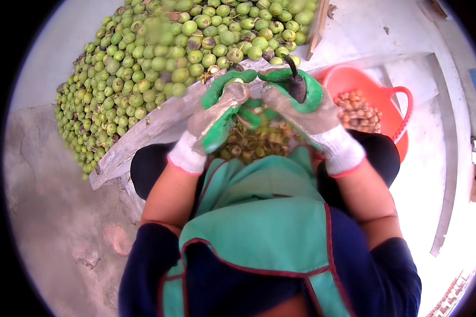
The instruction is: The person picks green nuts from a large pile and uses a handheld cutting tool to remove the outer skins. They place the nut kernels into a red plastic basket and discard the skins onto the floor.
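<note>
Both my hands wear green gloves with worn, dirty grey coating and white cuffs, and they face each other above my lap. My left hand [219, 111] is closed, its fingers curled in; a small pale yellow-green bit [238, 81] shows at its fingertips, too little to name. In my right hand [304, 103] is a hooked knife, its dark rounded handle [298, 89] held in the curled fingers and its thin curved black blade [290, 63] pointing up and away. Below the hands, between my knees, lies a heap of green and brown husk pieces [256, 141], partly hidden.
A large pile of round green fruits [137, 68] spreads at the far left, behind a weathered wooden board [153, 124]. Right of my knee stands a red plastic basket [373, 87] with a looped handle, holding brown nuts [358, 111]. A green apron [254, 232] covers my lap.
</note>
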